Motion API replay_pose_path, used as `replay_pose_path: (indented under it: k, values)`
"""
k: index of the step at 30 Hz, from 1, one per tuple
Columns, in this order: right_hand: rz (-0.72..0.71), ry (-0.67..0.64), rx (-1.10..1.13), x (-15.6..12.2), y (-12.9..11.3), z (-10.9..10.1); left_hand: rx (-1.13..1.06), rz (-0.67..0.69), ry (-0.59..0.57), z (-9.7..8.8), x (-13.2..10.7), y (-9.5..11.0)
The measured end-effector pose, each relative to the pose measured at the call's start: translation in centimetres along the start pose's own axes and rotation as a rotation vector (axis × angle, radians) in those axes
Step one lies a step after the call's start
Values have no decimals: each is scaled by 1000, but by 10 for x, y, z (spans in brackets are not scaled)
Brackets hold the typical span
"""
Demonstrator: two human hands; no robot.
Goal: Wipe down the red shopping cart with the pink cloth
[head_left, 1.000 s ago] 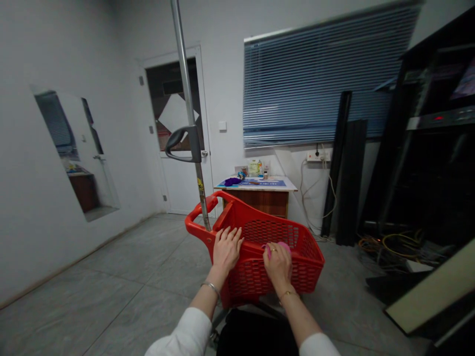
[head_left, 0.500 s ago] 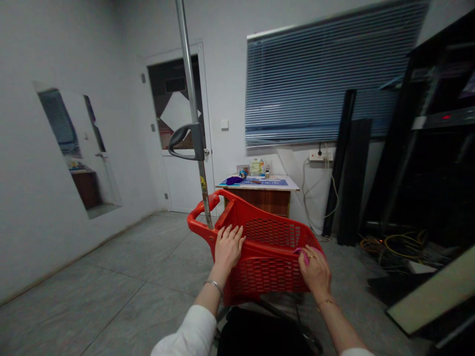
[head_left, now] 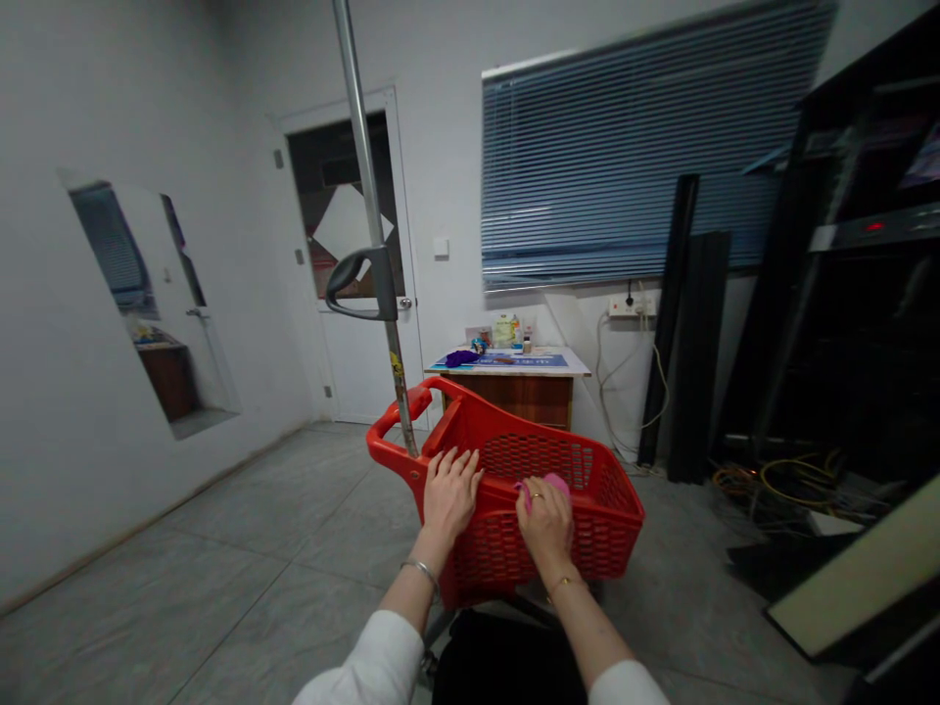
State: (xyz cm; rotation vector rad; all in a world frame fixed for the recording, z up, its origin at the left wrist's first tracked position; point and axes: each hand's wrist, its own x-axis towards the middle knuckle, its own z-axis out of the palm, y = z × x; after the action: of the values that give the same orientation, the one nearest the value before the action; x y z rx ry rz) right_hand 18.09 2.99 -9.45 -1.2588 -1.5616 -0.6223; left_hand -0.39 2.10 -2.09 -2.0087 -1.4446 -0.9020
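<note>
Your left hand point(head_left: 450, 493) lay open, fingers spread, on the rim of a red plastic shopping cart basket point(head_left: 606, 534), while your right hand point(head_left: 543, 524) gripped a pink cloth point(head_left: 552, 485) against the basket's near rim.

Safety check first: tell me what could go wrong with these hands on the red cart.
The pink cloth under the right hand sits at the rim of the cart, so it might slip down into the basket. The left hand bears on the rim too, and the cart could shift on the smooth floor. Tangled cables lie on the floor to the right and might snag the cart if it drifts that way.
</note>
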Motion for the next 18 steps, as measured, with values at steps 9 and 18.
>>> replay_pose_path:
  k: [9, 18]
  values:
    - [-93, 0, -39, -8, 50, -18, 1, 13, -4, 0, -1, -2]
    - [-35, 87, -182, -19, 118, -39, -35, 2, 3, 2, 0, 6]
